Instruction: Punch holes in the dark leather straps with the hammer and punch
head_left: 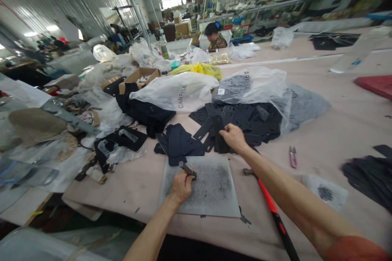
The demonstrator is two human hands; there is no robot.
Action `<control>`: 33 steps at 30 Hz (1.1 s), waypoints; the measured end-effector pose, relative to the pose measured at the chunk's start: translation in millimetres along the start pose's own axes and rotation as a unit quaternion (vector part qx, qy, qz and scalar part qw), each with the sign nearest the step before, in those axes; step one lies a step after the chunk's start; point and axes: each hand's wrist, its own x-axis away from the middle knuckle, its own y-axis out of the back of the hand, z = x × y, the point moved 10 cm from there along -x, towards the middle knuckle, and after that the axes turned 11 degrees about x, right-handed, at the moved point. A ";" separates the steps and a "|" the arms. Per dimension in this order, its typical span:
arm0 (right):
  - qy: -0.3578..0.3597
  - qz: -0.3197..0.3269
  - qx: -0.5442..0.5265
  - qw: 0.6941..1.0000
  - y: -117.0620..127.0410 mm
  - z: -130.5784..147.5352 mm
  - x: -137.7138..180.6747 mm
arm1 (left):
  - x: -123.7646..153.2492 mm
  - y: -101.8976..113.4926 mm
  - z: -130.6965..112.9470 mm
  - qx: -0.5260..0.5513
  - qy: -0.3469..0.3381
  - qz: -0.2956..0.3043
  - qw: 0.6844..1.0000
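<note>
My left hand (181, 187) is closed around a short metal punch (187, 169), held over the grey, speckled board (210, 200). Pinched in my right hand (234, 136) is a dark flat strip (219, 134), raised at the front of a heap of similar slotted black strips (245, 118). Left of it lies a smaller pile of dark navy pieces (180, 140), touching the board's far edge. A hammer (266, 195) with a red and black handle rests beside the board, partly under my right forearm.
Pink-handled thread snips (293, 157) and a small plastic bag of dark bits (325, 192) lie to the right, near more dark pieces (367, 177). Printed plastic bags (183, 91) and a cardboard box (139, 77) stand behind. Clutter covers the left. A person (216, 36) sits beyond the table.
</note>
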 end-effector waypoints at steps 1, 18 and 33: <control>-0.019 -0.047 0.006 0.999 24.1 -12.4 -15.3 | 0.4 -0.1 0.6 0.001 0.002 -0.002 1.000; 0.137 0.044 0.037 0.989 -95.4 201.3 29.8 | 2.2 -0.7 10.5 0.016 0.007 -0.005 1.000; 0.050 0.057 0.104 0.992 -102.2 127.8 15.0 | -0.2 -1.3 18.6 0.055 -0.010 0.001 0.998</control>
